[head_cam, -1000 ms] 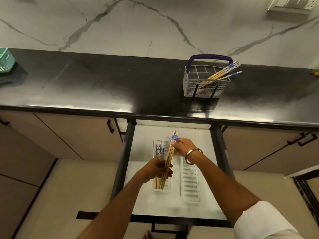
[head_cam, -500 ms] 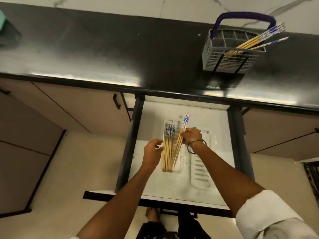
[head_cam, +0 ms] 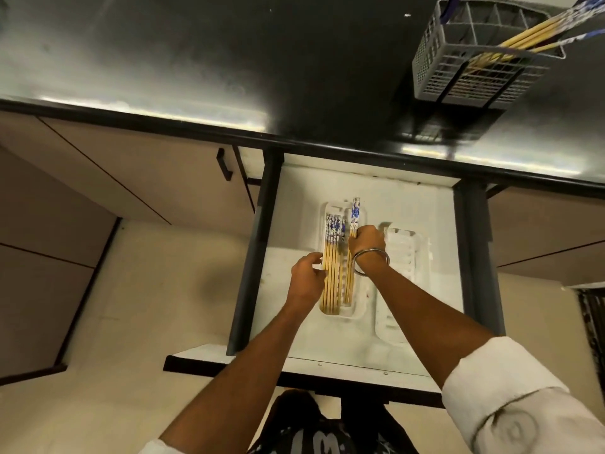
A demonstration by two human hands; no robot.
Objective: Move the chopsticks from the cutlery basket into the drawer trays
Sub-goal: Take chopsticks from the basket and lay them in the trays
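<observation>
An open white drawer point(head_cam: 294, 204) holds two white trays. The left tray point(head_cam: 357, 309) contains several bamboo chopsticks point(head_cam: 330, 276) with blue-and-white tops, lying lengthwise. My right hand point(head_cam: 368, 240), with a metal bangle on the wrist, grips a few more chopsticks point(head_cam: 354, 213) near their patterned ends, held low over the right side of that tray. My left hand point(head_cam: 307, 276) rests at the left edge of the tray, its fingers touching the laid chopsticks. The right tray point(head_cam: 402, 247) is partly hidden by my right arm. On the counter, the grey cutlery basket point(head_cam: 435, 67) holds several chopsticks point(head_cam: 537, 31).
The black countertop point(head_cam: 229, 60) runs across the top above the drawer. Beige cabinet doors point(head_cam: 114, 165) with black handles flank the drawer. The drawer's dark front rail point(head_cam: 196, 362) is near my legs. Pale floor lies to the left.
My left hand has let go of the bundle and now touches the chopsticks lying in the left tray. My right hand has lowered its chopsticks toward the tray. The camera tilted further down.
</observation>
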